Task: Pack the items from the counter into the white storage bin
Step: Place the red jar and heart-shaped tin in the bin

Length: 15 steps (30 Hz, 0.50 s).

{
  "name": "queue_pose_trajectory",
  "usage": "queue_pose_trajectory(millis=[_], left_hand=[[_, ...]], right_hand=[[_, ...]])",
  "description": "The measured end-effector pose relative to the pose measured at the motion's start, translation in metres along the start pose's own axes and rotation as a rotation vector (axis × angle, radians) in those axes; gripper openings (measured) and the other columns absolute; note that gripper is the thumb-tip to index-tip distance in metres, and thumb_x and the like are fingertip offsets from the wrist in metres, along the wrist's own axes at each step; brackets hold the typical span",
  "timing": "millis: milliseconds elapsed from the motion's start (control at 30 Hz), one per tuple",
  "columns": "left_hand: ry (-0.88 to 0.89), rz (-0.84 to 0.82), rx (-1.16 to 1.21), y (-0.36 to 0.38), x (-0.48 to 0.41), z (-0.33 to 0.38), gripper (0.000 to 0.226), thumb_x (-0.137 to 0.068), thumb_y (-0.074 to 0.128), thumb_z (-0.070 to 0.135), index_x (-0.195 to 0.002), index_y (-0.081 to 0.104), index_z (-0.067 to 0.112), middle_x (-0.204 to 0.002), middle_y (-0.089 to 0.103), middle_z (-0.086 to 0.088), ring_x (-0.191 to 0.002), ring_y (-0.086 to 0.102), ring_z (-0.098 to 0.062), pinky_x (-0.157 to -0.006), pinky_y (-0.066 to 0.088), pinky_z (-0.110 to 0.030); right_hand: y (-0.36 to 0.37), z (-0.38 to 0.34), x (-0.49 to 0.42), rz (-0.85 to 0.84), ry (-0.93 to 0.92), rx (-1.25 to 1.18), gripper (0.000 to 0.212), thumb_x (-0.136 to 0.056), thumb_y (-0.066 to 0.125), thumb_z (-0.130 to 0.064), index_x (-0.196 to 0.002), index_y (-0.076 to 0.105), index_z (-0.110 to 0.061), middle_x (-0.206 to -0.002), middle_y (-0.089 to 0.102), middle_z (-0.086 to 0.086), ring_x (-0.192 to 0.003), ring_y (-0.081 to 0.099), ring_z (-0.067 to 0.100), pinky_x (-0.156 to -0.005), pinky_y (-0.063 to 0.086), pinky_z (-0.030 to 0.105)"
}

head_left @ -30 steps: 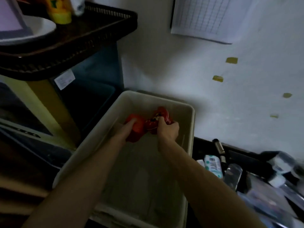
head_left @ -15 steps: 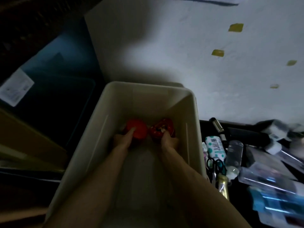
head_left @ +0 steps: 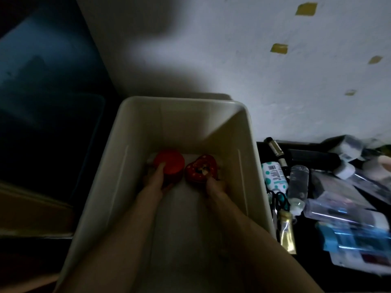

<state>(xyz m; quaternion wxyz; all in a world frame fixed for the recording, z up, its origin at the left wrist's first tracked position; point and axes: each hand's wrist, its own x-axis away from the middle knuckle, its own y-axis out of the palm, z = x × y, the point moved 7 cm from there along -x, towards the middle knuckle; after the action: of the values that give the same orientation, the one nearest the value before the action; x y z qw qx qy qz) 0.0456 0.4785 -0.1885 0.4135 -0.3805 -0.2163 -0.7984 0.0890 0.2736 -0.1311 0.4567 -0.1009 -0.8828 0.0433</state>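
Far on the left, a dark blue plastic box [head_left: 53, 123] is standing in shadow, just beside the white plastic storage bin [head_left: 190, 123]. Both bare forearms are reaching down into the bin.

The left hand [head_left: 155, 179] is holding the round red tin [head_left: 171, 161]. One finger is lying on the lid and the thumb is curling against the near side. The tin is sitting low in the bin near the far wall, just beyond this hand.

Touching it on the right, the heart-shaped red tin with white dots [head_left: 201, 169] is lying flat. The right hand [head_left: 213, 186] is gripping its near edge with curled fingers, so this tin is lying directly ahead of the fingertips. The light is dim, and I cannot tell how the fingers are lying more exactly.

Outside the bin's right wall, the black counter [head_left: 313, 269] is carrying a black marker [head_left: 276, 149], a white tube with teal dots [head_left: 274, 174], a clear plastic bottle [head_left: 298, 180] and a gold tube [head_left: 286, 233]. They are lying close together, well apart from both hands.
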Motion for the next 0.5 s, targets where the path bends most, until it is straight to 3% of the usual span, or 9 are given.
queue_pose_trajectory(millis=[67, 133, 167, 233, 300, 500], left_hand=[[0.006, -0.023, -0.001, 0.005, -0.003, 0.004, 0.071, -0.082, 0.073, 0.044, -0.144, 0.046, 0.020, -0.141, 0.052, -0.009, -0.117, 0.059, -0.033, -0.080, 0.057, -0.046], [-0.007, -0.076, 0.001, 0.014, -0.006, 0.005, 0.068, -0.085, 0.072, 0.040, -0.144, 0.046, 0.018, -0.140, 0.052, -0.011, -0.118, 0.058, -0.032, -0.071, 0.055, -0.041], [-0.019, -0.096, 0.020, 0.018, -0.006, 0.005, 0.065, -0.087, 0.070, 0.037, -0.144, 0.046, 0.017, -0.139, 0.053, -0.011, -0.119, 0.058, -0.031, -0.072, 0.054, -0.039], [-0.048, -0.109, 0.063, 0.019, -0.010, 0.004, 0.060, -0.091, 0.066, 0.035, -0.144, 0.045, 0.015, -0.138, 0.053, -0.009, -0.119, 0.058, -0.031, -0.074, 0.053, -0.038], [-0.072, -0.106, 0.093, 0.016, -0.014, 0.002, 0.062, -0.091, 0.066, 0.038, -0.145, 0.045, 0.016, -0.140, 0.054, -0.010, -0.117, 0.060, -0.030, -0.067, 0.054, -0.039], [-0.062, -0.078, 0.136, 0.014, -0.008, 0.005, 0.056, -0.095, 0.061, 0.033, -0.145, 0.044, 0.014, -0.139, 0.054, -0.014, -0.117, 0.060, -0.030, -0.066, 0.054, -0.036]], right_hand=[[0.008, 0.002, -0.009, -0.062, 0.020, -0.012, 0.051, -0.100, 0.054, -0.032, -0.140, 0.046, -0.001, -0.124, 0.060, 0.014, -0.106, 0.062, 0.028, -0.071, 0.053, 0.036], [0.010, 0.003, -0.017, -0.090, 0.019, 0.042, 0.042, -0.100, 0.055, -0.026, -0.131, 0.053, 0.002, -0.096, 0.062, 0.009, -0.078, 0.060, 0.020, -0.058, 0.047, 0.029], [0.009, 0.003, -0.017, -0.075, 0.027, 0.053, 0.042, -0.097, 0.060, -0.027, -0.127, 0.057, 0.001, -0.094, 0.063, 0.010, -0.076, 0.060, 0.020, -0.060, 0.050, 0.030], [0.012, 0.007, -0.025, -0.067, 0.017, 0.032, 0.048, -0.088, 0.070, -0.032, -0.125, 0.060, -0.004, -0.112, 0.067, 0.012, -0.093, 0.065, 0.026, -0.077, 0.057, 0.039], [0.021, 0.009, -0.037, -0.081, -0.028, 0.011, 0.053, -0.083, 0.073, -0.036, -0.127, 0.061, -0.010, -0.123, 0.065, 0.010, -0.106, 0.064, 0.029, -0.091, 0.055, 0.042], [0.027, -0.006, -0.014, -0.084, -0.081, -0.041, 0.039, -0.085, 0.063, -0.030, -0.119, 0.066, -0.012, -0.111, 0.070, 0.008, -0.094, 0.067, 0.024, -0.089, 0.056, 0.042]])
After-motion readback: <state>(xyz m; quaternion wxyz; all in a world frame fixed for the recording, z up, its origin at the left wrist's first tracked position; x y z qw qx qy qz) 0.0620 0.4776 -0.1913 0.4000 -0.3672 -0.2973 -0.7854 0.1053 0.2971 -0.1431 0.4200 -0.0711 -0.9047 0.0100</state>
